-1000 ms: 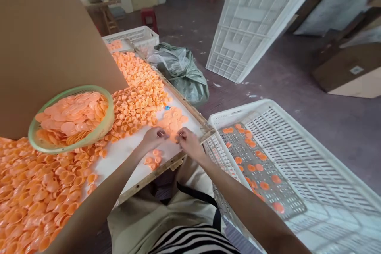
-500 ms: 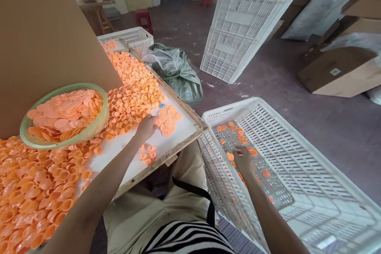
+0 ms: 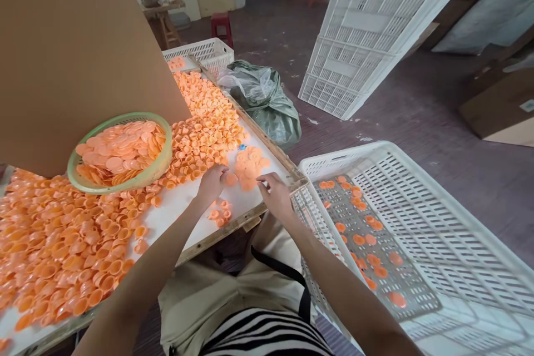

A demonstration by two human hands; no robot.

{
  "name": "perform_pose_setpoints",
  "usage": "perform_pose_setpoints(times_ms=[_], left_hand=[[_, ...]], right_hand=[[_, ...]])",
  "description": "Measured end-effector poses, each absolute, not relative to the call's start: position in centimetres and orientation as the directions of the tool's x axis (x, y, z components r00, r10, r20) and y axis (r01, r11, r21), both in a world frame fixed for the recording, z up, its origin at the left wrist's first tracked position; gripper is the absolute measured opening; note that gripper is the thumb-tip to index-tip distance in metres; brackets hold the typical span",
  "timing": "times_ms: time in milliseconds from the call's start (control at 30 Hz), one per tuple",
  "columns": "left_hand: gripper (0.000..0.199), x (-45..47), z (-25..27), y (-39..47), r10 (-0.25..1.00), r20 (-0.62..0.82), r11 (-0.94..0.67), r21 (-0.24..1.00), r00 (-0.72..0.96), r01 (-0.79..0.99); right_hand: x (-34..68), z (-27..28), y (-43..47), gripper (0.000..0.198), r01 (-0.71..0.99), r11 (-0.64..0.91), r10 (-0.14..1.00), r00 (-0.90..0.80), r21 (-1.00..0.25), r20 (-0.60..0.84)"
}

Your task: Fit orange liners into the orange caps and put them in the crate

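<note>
My left hand (image 3: pixel 211 184) is over the white tabletop, its fingers closed on the edge of a flat orange disc (image 3: pixel 231 179). Just to the right lies a small heap of orange discs (image 3: pixel 249 164). At that heap's right edge is my right hand (image 3: pixel 276 196), thumb and forefinger pinched together; what sits between those fingertips is too small to make out. A few small orange cup-shaped pieces (image 3: pixel 220 214) rest nearer the table's front edge. Behind and left of my left hand spreads a large mass of hollow orange caps (image 3: pixel 100 233).
A green basket (image 3: pixel 167 147) full of orange discs stands among the caps, beside a big cardboard sheet (image 3: pixel 83 55). Right of the wood-edged table, a white crate (image 3: pixel 417 178) holds scattered orange pieces. Beyond are a green sack (image 3: pixel 277 114) and tall stacked crates (image 3: pixel 354 44).
My right hand has come up out of the white crate and over to the disc heap on the table. My left hand now has a disc at its fingertips. The view has turned slightly left.
</note>
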State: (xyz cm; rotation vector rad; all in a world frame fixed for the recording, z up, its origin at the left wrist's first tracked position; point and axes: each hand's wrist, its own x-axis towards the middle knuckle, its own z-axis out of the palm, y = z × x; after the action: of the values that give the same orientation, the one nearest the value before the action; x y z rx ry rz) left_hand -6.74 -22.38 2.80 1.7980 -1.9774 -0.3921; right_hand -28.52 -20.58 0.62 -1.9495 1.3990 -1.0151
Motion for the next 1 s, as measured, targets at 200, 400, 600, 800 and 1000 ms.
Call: perform_pose_setpoints(times_ms=[200, 400, 600, 800, 1000], left_hand=[[0.02, -5.5, 4.1, -17.3, -0.996, 0.072, 0.089, 0.505, -0.061, -0.858], [0.021, -5.6, 3.5, -14.0, -0.988, -0.043, 0.115, 0.447, -0.15, -0.887], [0.023, -6.9, 2.2, -15.8, -0.991, -0.074, 0.064, 0.499, -0.115, -0.865], [0.028, -7.2, 2.1, -16.7, -0.986, -0.106, 0.024, 0.686, -0.132, -0.728], [0.017, -7.6, 1.8, -17.5, -0.982, -0.173, -0.079, 0.732, -0.073, -0.677]], right_hand=[[-22.3, 0.5, -24.8, 0.035, -0.701, -0.401, -0.891, 0.448, -0.589, 0.073], [-21.8, 0.0, -25.5, 0.019, -0.676, -0.392, -0.898, 0.428, -0.624, 0.1], [-24.1, 0.2, -23.7, 0.009, -0.467, -0.248, -0.95, 0.288, -0.849, 0.119], [-24.3, -0.3, -21.1, 0.012, -0.246, -0.022, -0.889, 0.448, -0.969, -0.094], [-23.6, -0.4, -21.2, 0.003, -0.395, -0.111, -0.903, 0.424, -0.912, -0.073]])
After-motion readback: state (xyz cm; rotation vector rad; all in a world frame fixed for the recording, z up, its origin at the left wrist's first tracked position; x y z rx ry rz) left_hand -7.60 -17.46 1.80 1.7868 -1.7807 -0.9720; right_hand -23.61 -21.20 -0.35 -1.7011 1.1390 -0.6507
